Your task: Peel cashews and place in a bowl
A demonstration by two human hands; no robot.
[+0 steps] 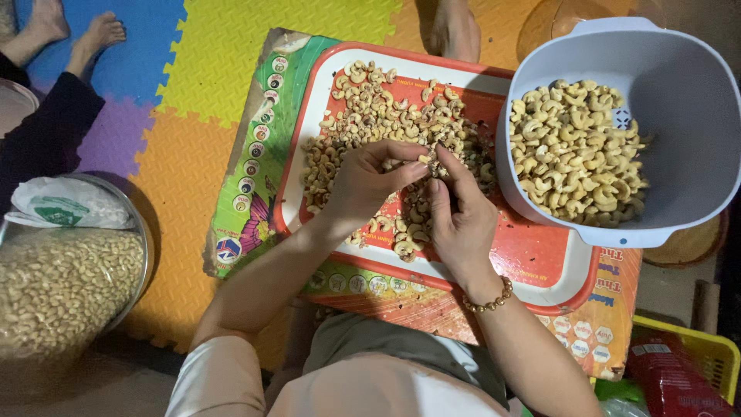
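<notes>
From the head view, the floor (pixel 193 46) is covered with foam puzzle mats in blue, yellow, orange and purple. On it lies a flat printed cardboard sheet (pixel 247 177), and on that sits a red-rimmed tray (pixel 540 266) with a white border, scattered with cashews (pixel 370 116). The light is dim toward the lower edge of the picture.

The left hand (pixel 370 181) hovers over the middle of the tray, its fingers curled inward and its fingertips pressed together with those of the right hand. The right hand (pixel 461 220), with a bead bracelet (pixel 488 300) at the wrist, has its thumb and forefinger closed. Both hands pinch one small cashew (pixel 426 161) between them, just above the heap; it is largely hidden by the fingertips.

Just right of the right hand, a pale blue tub (pixel 695 100) overlaps the tray's edge and holds a pile of paler nuts (pixel 579 150). Well to the left of the left hand stands a metal bowl (pixel 143 247) full of cashews, with a white bag (pixel 69 202) resting on top. Beyond the left hand, at the far left, another person's bare feet (pixel 69 31) rest on the blue mat; a further foot (pixel 455 31) shows beyond the tray. Below and to the right of the right hand is a yellow basket (pixel 710 351) with a red packet (pixel 668 374) in it.
</notes>
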